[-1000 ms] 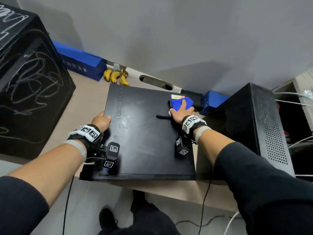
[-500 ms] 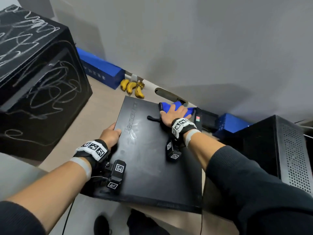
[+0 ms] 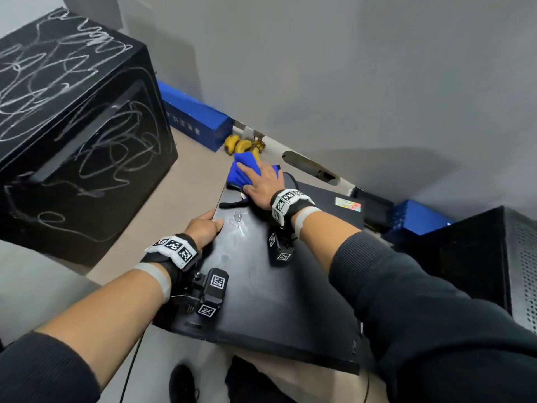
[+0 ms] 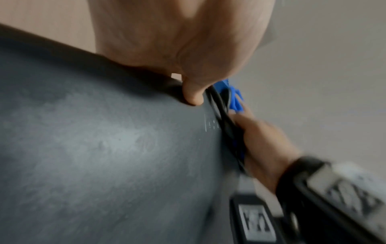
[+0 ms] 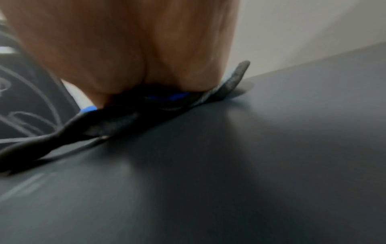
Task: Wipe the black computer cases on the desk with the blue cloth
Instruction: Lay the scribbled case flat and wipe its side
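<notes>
A flat black computer case (image 3: pixel 276 286) lies on the desk in front of me. My right hand (image 3: pixel 261 181) lies flat, fingers spread, pressing the blue cloth (image 3: pixel 242 170) onto the case's far left corner. A dark strip (image 3: pixel 232 203) trails from the cloth toward my left hand. In the right wrist view the palm (image 5: pixel 135 49) covers the cloth (image 5: pixel 177 96) on the case top (image 5: pixel 250 165). My left hand (image 3: pixel 205 228) grips the case's left edge, thumb (image 4: pixel 193 97) on top.
A big black case with white scribbles (image 3: pixel 72 126) stands at the left. Another black case with a perforated side (image 3: pixel 479 257) stands at the right. Blue boxes (image 3: pixel 194 120), bananas (image 3: pixel 242 145) and a desk cable slot (image 3: pixel 311 167) line the wall.
My right hand has slid the cloth leftward along the case's far edge, from the right side to the far left corner. My left hand keeps its grip on the left edge.
</notes>
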Action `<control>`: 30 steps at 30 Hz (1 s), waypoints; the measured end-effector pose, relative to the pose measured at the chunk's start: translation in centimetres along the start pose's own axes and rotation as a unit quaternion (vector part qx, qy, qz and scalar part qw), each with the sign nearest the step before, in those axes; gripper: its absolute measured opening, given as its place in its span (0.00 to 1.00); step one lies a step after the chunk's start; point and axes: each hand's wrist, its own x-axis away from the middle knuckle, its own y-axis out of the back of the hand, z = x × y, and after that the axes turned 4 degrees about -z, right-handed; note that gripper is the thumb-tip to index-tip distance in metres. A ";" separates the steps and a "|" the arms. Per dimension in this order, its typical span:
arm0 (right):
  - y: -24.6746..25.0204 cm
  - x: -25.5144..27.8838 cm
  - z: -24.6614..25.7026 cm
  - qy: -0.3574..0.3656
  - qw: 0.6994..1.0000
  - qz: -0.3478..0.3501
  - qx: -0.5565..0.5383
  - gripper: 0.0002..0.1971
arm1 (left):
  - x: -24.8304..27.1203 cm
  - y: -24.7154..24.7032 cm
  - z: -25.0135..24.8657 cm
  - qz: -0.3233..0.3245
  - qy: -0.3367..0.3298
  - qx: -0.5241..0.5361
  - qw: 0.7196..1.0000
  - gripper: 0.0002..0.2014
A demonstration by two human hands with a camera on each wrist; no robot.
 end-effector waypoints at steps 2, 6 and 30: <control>0.7 3.2 -4.8 -0.072 0.997 -0.023 0.013 0.29 | 0.3 0.1 -0.1 0.007 -0.001 -0.008 1.000 0.22; 1.9 10.7 -14.1 -0.246 0.965 -0.086 0.003 0.32 | 0.3 0.4 -0.4 0.008 -0.013 -0.056 0.998 0.22; 4.8 18.7 15.1 -0.166 0.867 0.007 -0.469 0.16 | 18.2 8.4 -4.1 0.192 -0.090 -0.032 0.977 0.15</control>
